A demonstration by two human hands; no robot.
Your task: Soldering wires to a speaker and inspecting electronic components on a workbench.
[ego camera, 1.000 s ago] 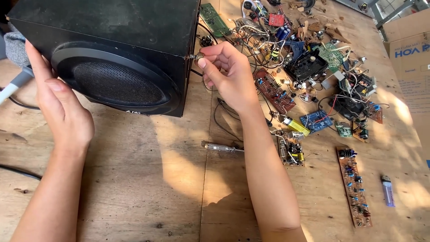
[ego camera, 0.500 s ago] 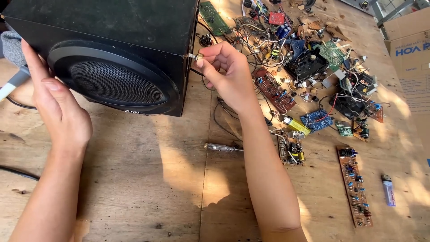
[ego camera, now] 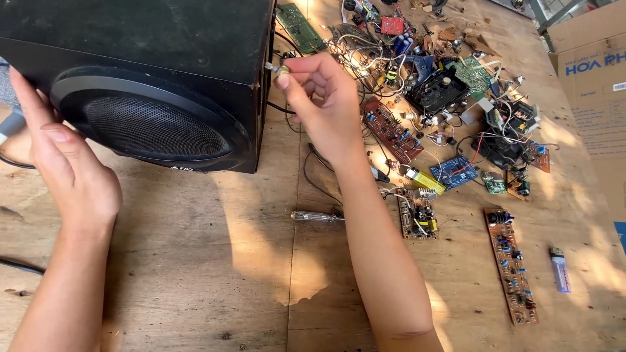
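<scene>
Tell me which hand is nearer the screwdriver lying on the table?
Right. The screwdriver lies beside the right forearm, below the right hand; the left hand is farther away, across the speaker box.

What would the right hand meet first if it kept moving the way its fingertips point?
Probably the side wall of the big black speaker box: the right hand pinches a small metal part right beside it.

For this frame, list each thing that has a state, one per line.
Speaker box: lying on the table, grille facing the camera.
Left hand: open, flat against the box's left side.
Right hand: pinching a small metal part at the box's right edge.
Screwdriver: lying loose, untouched.
Circuit boards: scattered loose, wires tangled.
</scene>
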